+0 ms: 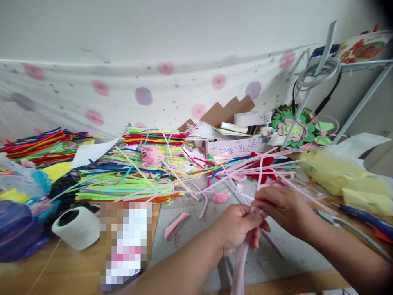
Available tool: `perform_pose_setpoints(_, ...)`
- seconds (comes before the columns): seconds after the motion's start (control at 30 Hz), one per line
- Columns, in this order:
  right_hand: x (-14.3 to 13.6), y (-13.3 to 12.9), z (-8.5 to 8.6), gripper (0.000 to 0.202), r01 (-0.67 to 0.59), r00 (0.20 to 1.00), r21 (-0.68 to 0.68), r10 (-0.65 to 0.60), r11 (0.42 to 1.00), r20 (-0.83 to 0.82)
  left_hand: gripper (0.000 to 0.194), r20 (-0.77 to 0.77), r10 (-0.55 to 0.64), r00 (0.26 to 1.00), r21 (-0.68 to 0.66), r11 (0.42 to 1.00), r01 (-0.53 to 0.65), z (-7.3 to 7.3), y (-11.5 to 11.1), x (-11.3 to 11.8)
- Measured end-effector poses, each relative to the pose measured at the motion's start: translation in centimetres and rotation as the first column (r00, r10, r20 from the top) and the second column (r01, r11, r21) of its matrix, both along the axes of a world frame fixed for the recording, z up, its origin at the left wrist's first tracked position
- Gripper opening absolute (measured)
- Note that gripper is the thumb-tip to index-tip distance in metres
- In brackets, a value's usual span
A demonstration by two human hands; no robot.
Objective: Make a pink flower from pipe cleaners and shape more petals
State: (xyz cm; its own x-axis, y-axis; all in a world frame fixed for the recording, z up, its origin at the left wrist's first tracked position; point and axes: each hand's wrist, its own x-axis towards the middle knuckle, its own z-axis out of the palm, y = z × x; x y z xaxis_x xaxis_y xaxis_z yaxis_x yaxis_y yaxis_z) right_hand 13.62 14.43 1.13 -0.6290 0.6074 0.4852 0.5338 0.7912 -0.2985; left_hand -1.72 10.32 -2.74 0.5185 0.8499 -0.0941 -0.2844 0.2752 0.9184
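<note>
My left hand [235,229] is closed around a bundle of pale pink pipe cleaners [242,264] whose ends hang down toward me. Pressed up against it, my right hand [281,209] pinches at the top of the same bundle, where thin stems stick out upward. Exactly what its fingertips hold is partly hidden. Both hands are above a grey mat [190,254]. On the mat, left of my hands, lie a short pink bunch of pipe cleaner pieces [176,225], a pink petal-like piece [221,198] and a bent pink stem [203,205].
Piles of coloured pipe cleaners [125,192] cover the left and back. A white thread cone [76,227] stands at left beside a pixelated patch. Scissors [325,217] and a blue-handled tool [359,215] lie right. Behind are a finished-looking pink pipe-cleaner flower [151,155] and a wire rack [362,96].
</note>
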Motion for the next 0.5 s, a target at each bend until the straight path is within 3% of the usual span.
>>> perform_pose_setpoints(0.23,-0.1,0.1,-0.1,0.027,0.060,0.994,-0.328,-0.086,0.943,-0.066,0.035,-0.094,0.033,0.995,-0.040,0.999,-0.037,0.0,0.1,0.0)
perform_pose_setpoints(0.5,0.2,0.7,0.2,0.019,0.055,0.987,-0.438,-0.116,0.897,-0.115,0.027,-0.063,-0.053,0.997,-0.127,0.991,0.045,1.0,-0.1,-0.2)
